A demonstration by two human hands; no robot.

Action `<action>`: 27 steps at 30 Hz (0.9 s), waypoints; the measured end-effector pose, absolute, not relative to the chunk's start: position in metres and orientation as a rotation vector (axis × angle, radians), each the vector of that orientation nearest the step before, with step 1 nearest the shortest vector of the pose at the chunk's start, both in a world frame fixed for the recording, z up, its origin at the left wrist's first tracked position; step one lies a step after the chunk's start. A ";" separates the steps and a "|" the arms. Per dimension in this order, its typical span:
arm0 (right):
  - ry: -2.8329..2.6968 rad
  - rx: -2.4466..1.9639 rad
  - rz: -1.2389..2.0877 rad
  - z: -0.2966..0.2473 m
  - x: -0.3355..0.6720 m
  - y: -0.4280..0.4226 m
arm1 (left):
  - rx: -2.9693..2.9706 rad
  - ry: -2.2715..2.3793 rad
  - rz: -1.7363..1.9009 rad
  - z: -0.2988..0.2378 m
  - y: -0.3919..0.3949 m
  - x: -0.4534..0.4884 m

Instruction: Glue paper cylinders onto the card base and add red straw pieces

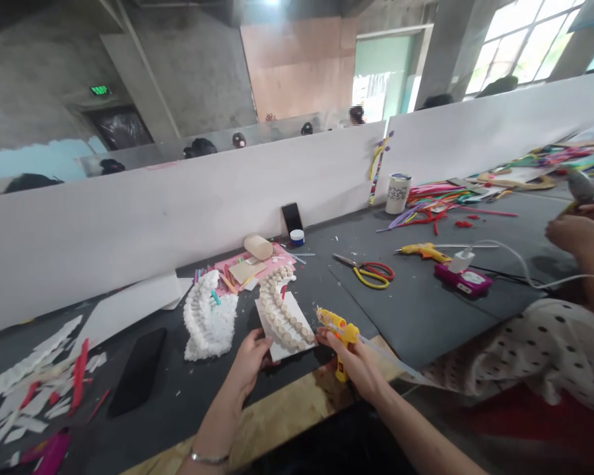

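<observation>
Two hands work at the near table edge: the left hand (pixel 247 364) has its fingers closed on the near edge of a white card (pixel 277 346), steadying the rolled paper beads (pixel 280 310) glued along it. The right hand (pixel 351 366) clenches a yellow hot glue gun (pixel 340 330) by its grip, nozzle angled left toward the card. Just left sits a fluffy white beaded piece (pixel 208 318); farther right on the table (pixel 426 316) lie yellow-and-red-handled scissors (pixel 363 272).

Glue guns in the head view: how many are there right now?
2. One yellow glue gun is in the right hand; the other glue gun lies on the grey mat beside the scissors. Others could be hidden.
</observation>
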State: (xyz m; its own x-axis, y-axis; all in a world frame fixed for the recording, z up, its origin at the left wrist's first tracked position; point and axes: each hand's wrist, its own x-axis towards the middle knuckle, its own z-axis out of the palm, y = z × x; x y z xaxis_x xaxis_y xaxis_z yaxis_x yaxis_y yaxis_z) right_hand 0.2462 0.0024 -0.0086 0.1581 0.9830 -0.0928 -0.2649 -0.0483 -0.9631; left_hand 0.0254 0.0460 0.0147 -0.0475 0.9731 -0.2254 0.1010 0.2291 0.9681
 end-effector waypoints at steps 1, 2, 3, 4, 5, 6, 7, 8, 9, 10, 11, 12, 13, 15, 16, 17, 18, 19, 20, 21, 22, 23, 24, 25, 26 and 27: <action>-0.842 -1.133 1.272 -0.008 0.247 0.001 | 1.067 1.395 0.992 0.016 0.047 0.025; -0.821 -1.125 1.300 -0.007 0.247 0.000 | 1.047 1.385 0.982 0.018 0.048 0.024; -0.790 -1.112 1.331 -0.005 0.248 -0.001 | 1.030 1.378 0.983 0.019 0.048 0.024; -0.749 -1.090 1.360 -0.003 0.250 -0.002 | 1.015 1.373 0.994 0.021 0.047 0.023; -0.695 -1.067 1.388 -0.001 0.252 -0.003 | 0.999 1.367 1.010 0.022 0.047 0.021; -0.630 -1.046 1.413 0.003 0.255 -0.003 | 0.984 1.360 1.030 0.023 0.048 0.020; -0.564 -1.028 1.431 0.006 0.258 -0.003 | 0.971 1.350 1.048 0.023 0.049 0.019; -0.504 -1.012 1.441 0.011 0.262 0.000 | 0.962 1.344 1.065 0.024 0.050 0.018; -0.458 -1.001 1.444 0.015 0.267 0.003 | 0.959 1.343 1.079 0.024 0.053 0.018; -0.429 -0.994 1.442 0.020 0.272 0.008 | 0.962 1.347 1.090 0.024 0.056 0.018; -0.418 -0.988 1.434 0.025 0.277 0.015 | 0.968 1.353 1.098 0.024 0.061 0.020; -0.420 -0.984 1.421 0.029 0.283 0.024 | 0.974 1.358 1.103 0.023 0.065 0.022; -0.433 -0.974 1.405 0.033 0.287 0.034 | 0.977 1.360 1.108 0.022 0.070 0.026; -0.475 -0.954 1.357 0.035 0.293 0.054 | 0.977 1.366 1.140 0.020 0.081 0.034; -0.488 -0.955 1.323 0.034 0.294 0.063 | 0.976 1.374 1.167 0.019 0.087 0.038; -0.496 -0.972 1.286 0.032 0.293 0.071 | 0.976 1.386 1.196 0.018 0.092 0.043; -0.495 -1.000 1.255 0.029 0.292 0.077 | 0.979 1.401 1.226 0.017 0.097 0.046; -0.491 -1.034 1.239 0.025 0.289 0.082 | 0.986 1.413 1.249 0.016 0.101 0.049; -0.496 -1.067 1.239 0.021 0.286 0.084 | 0.994 1.420 1.265 0.015 0.105 0.052; -0.510 -1.094 1.249 0.018 0.283 0.085 | 1.000 1.423 1.276 0.014 0.108 0.054; -0.532 -1.114 1.266 0.015 0.280 0.084 | 1.004 1.423 1.288 0.013 0.110 0.055; -0.562 -1.127 1.286 0.013 0.278 0.082 | 1.005 1.422 1.299 0.011 0.112 0.057; -0.595 -1.131 1.301 0.012 0.276 0.080 | 1.004 1.419 1.306 0.009 0.113 0.057; -0.633 -1.129 1.317 0.011 0.276 0.078 | 1.004 1.414 1.312 0.008 0.113 0.058; -0.674 -1.125 1.338 0.010 0.275 0.075 | 1.007 1.407 1.314 0.006 0.113 0.058; -0.716 -1.119 1.358 0.010 0.275 0.073 | 1.011 1.399 1.313 0.005 0.113 0.057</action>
State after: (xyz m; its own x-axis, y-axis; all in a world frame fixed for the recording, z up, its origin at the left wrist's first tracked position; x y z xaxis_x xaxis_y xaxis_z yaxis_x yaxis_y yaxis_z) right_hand 0.2752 0.0735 0.0098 0.1358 0.9703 -0.2001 -0.3830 -0.1348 -0.9139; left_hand 0.0575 0.1129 0.0046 -0.2232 0.9704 -0.0918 -0.0305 0.0872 0.9957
